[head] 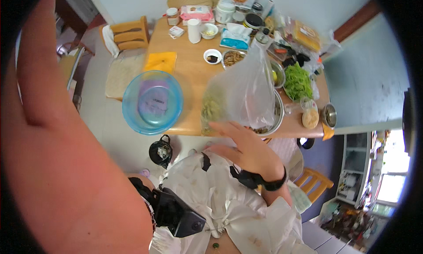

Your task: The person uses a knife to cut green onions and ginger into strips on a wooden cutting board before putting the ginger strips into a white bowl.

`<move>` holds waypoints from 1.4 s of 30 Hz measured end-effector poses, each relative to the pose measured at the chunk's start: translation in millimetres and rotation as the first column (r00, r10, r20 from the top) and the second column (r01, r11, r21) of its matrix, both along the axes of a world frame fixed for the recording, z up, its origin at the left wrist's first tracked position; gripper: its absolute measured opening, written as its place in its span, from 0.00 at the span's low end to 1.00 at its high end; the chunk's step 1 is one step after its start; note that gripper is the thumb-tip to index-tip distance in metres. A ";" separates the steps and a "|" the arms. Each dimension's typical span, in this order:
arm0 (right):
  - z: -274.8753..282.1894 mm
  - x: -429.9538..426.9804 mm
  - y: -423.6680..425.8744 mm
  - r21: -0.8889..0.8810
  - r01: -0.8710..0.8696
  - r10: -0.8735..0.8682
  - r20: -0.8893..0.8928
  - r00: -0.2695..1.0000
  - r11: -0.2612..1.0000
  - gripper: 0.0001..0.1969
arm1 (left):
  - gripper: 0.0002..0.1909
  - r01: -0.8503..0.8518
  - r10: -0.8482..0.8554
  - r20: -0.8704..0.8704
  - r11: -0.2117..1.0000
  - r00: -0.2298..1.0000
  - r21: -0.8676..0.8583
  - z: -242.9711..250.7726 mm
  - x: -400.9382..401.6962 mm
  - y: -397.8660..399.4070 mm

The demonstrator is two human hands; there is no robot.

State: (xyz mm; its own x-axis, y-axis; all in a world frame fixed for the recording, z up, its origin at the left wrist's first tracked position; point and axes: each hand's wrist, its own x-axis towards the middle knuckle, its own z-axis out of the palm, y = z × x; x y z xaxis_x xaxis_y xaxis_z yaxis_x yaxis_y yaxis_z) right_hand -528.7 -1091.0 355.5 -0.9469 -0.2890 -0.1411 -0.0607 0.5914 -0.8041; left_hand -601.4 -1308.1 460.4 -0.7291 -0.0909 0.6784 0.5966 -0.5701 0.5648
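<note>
My left hand (82, 174) is very near the lens and fills the left side of the view; its fingertips run out of frame. A bracelet and a black device (181, 214) sit at its wrist. My right hand (248, 151), with a black wrist strap, is blurred over the table's front edge. Its fingers are apart and appear to hold nothing. Just beyond them stands a translucent plastic bag (244, 85) with greenish contents at its lower left. Partly behind the bag is a large metal bowl (279, 112) with brownish food. To the left sits a clear blue plastic basin (152, 102).
The wooden table (191, 89) also bears a small sauce bowl (212, 56), a bowl of brown strips (233, 58), leafy lettuce (297, 82), tissues (235, 37) and several jars. Below stand a black-lined waste bin (161, 152) and wooden chairs (129, 32) on both sides.
</note>
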 end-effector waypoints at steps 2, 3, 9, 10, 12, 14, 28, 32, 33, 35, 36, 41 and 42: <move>-5.0 -41.9 -18.9 -0.085 0.011 -0.015 -0.049 0.999 0.996 0.25 | 0.38 -0.040 0.040 -0.005 0.999 0.999 0.000 -0.7 -7.6 -1.9; -6.6 -61.1 -29.0 -0.089 -0.009 0.005 -0.051 0.999 0.996 0.25 | 0.38 -0.050 0.050 -0.013 0.999 0.999 -0.003 2.8 -12.6 -2.7; -41.7 -166.4 -73.0 -0.353 0.059 -0.150 -0.236 0.960 0.934 0.24 | 0.38 -0.120 0.120 -0.022 0.993 0.993 -0.018 8.8 -62.1 -23.8; -49.9 -185.7 -72.6 -0.324 0.149 -0.231 -0.231 0.945 0.934 0.24 | 0.38 -0.122 0.121 -0.027 0.992 0.992 -0.016 9.1 -73.3 -27.3; -55.7 -224.5 -65.5 -0.291 0.252 -0.322 -0.226 0.919 0.923 0.25 | 0.38 -0.111 0.110 -0.027 0.994 0.994 -0.015 6.0 -94.4 -34.0; -62.6 -261.5 -44.9 -0.125 0.457 -0.473 -0.166 0.865 0.880 0.24 | 0.38 -0.085 0.085 -0.011 0.996 0.996 -0.017 -1.1 -122.1 -39.5; -246.0 -443.4 61.2 0.095 0.716 -0.722 0.056 0.690 0.692 0.23 | 0.39 0.049 -0.052 0.060 0.997 0.997 0.058 -43.7 -277.1 -51.8; -286.9 -479.1 67.3 0.123 0.740 -0.747 0.011 0.665 0.661 0.20 | 0.39 0.061 -0.066 0.079 0.996 0.995 0.066 -56.9 -300.1 -54.7; -295.6 -485.0 69.2 0.126 0.740 -0.747 0.016 0.664 0.661 0.20 | 0.39 0.065 -0.070 0.079 0.996 0.994 0.065 -59.1 -306.7 -55.9; -311.7 -492.8 74.6 0.142 0.770 -0.780 0.027 0.626 0.623 0.17 | 0.39 0.070 -0.076 0.088 0.995 0.993 0.069 -65.2 -313.9 -55.4; -314.3 -497.9 67.6 0.142 0.761 -0.772 0.041 0.635 0.633 0.17 | 0.39 0.059 -0.065 0.095 0.996 0.993 0.061 -68.5 -317.3 -56.5; -346.2 -511.8 95.1 0.230 0.802 -0.826 0.010 0.564 0.551 0.15 | 0.40 0.051 -0.060 0.132 0.996 0.989 0.073 -71.0 -317.9 -51.0; -348.8 -516.3 94.0 0.226 0.799 -0.822 0.013 0.569 0.557 0.15 | 0.40 0.042 -0.052 0.131 0.996 0.990 0.072 -69.9 -316.7 -50.9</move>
